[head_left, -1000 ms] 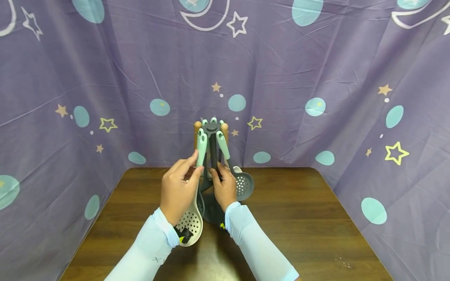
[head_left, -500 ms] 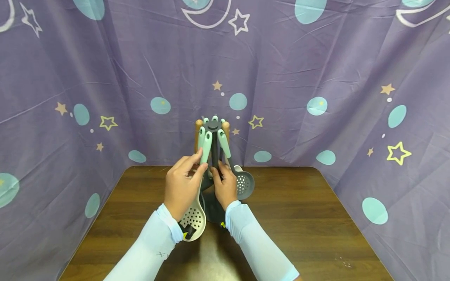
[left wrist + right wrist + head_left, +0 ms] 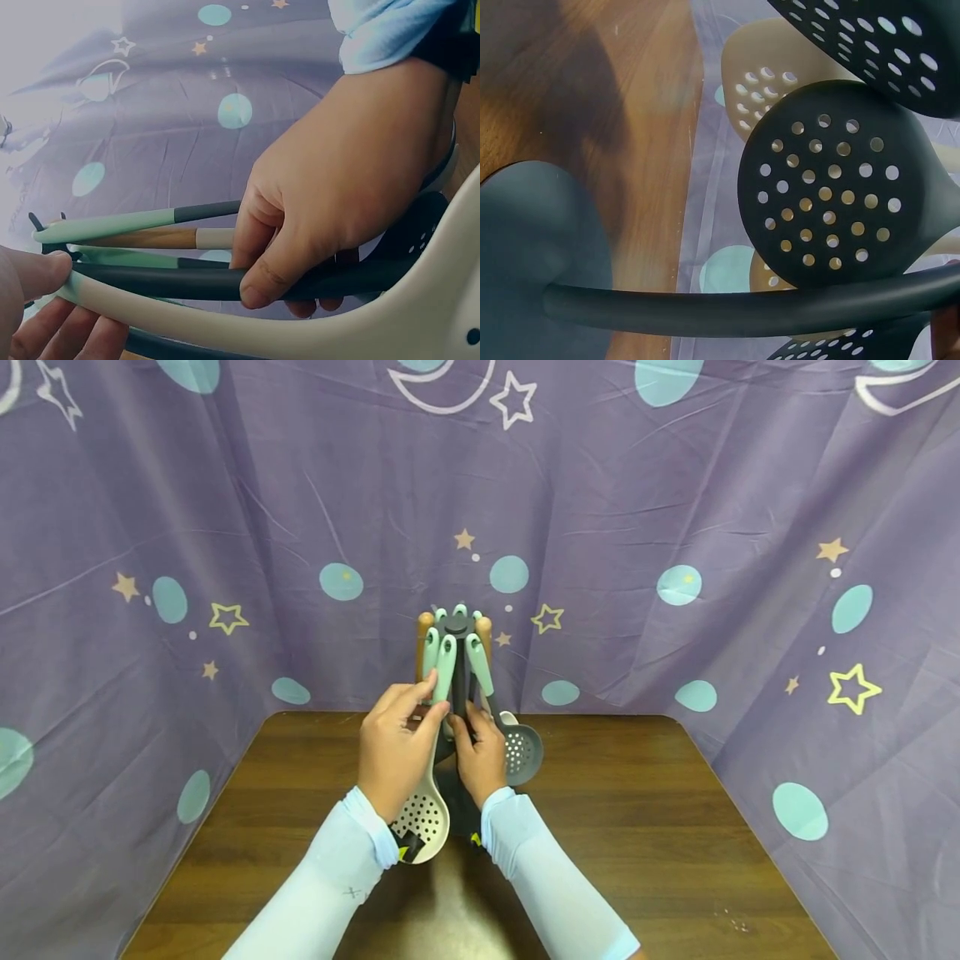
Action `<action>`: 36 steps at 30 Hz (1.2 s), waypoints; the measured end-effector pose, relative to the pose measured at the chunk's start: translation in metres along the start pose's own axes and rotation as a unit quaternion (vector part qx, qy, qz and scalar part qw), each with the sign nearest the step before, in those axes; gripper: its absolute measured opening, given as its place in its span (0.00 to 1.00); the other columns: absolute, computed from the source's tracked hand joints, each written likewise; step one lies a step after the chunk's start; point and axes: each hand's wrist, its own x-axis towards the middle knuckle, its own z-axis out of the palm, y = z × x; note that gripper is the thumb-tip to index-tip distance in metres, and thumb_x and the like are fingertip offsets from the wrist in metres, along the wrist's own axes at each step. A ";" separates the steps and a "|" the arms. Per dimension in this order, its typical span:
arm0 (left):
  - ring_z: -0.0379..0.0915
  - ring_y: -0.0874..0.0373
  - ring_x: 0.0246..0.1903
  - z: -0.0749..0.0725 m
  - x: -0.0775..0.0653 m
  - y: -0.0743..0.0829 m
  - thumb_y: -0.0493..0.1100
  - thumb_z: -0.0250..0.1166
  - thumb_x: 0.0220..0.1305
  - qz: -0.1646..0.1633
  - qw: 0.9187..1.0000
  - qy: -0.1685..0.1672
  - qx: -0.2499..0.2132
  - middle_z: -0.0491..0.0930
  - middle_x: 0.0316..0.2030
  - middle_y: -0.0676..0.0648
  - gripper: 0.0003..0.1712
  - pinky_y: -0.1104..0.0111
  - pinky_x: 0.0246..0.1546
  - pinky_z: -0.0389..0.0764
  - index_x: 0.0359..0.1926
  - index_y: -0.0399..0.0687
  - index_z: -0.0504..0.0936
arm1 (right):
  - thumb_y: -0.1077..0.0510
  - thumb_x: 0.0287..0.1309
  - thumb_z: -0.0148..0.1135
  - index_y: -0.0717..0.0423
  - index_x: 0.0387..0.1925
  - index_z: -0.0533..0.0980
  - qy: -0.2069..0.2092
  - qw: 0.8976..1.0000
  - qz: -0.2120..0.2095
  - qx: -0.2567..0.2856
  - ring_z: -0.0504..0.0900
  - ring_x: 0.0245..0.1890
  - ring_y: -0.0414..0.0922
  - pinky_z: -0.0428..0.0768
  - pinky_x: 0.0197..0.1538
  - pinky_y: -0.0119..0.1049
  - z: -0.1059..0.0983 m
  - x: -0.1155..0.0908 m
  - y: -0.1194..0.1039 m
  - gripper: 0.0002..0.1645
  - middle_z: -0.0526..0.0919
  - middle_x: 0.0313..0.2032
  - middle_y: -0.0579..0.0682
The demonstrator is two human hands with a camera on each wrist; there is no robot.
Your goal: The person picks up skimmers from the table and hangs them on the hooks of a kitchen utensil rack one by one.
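My left hand (image 3: 393, 752) pinches the mint-green handle of a cream skimmer (image 3: 225, 326) between thumb and fingers. The skimmer's perforated head hangs low beside the left wrist. Its handle top is right at the dark round top (image 3: 456, 624) of a utensil stand. With my right hand (image 3: 482, 756) I grip the stand's dark pole (image 3: 157, 282), thumb on the near side. A dark skimmer (image 3: 832, 187) with a green handle hangs on the stand's right. Behind these are more green-handled utensils, partly hidden.
Two wooden handles, the left one (image 3: 425, 643) included, flank the stand. Its dark base (image 3: 540, 247) rests on a brown wooden table (image 3: 637, 827). Close behind the table hangs a purple curtain (image 3: 600, 527) with stars and moons.
My left hand has brought the cream skimmer right and slightly up, its handle now in front of the stand's top. The right hand keeps hold of the pole.
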 end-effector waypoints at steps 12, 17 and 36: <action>0.84 0.57 0.34 0.009 0.003 0.000 0.36 0.75 0.63 -0.002 0.999 0.030 0.019 0.82 0.40 0.46 0.24 0.74 0.35 0.86 0.60 0.46 0.85 | 0.51 0.71 0.65 0.52 0.56 0.84 -0.003 1.000 -0.001 -0.010 0.85 0.41 0.48 0.84 0.47 0.45 -0.005 0.002 -0.008 0.17 0.88 0.43 0.51; 0.83 0.55 0.35 0.012 0.002 -0.001 0.37 0.76 0.62 0.014 0.998 0.039 0.052 0.80 0.42 0.45 0.24 0.69 0.34 0.87 0.60 0.46 0.85 | 0.52 0.72 0.64 0.53 0.57 0.84 -0.006 1.000 0.007 -0.009 0.85 0.41 0.47 0.84 0.47 0.45 -0.006 -0.001 -0.011 0.17 0.88 0.42 0.50; 0.82 0.54 0.34 0.018 0.005 -0.019 0.46 0.75 0.64 -0.015 0.998 0.030 0.056 0.82 0.36 0.46 0.15 0.63 0.37 0.86 0.42 0.41 0.81 | 0.58 0.74 0.61 0.55 0.64 0.78 -0.058 0.997 0.028 -0.033 0.87 0.51 0.51 0.86 0.53 0.45 -0.012 -0.004 -0.015 0.21 0.86 0.53 0.55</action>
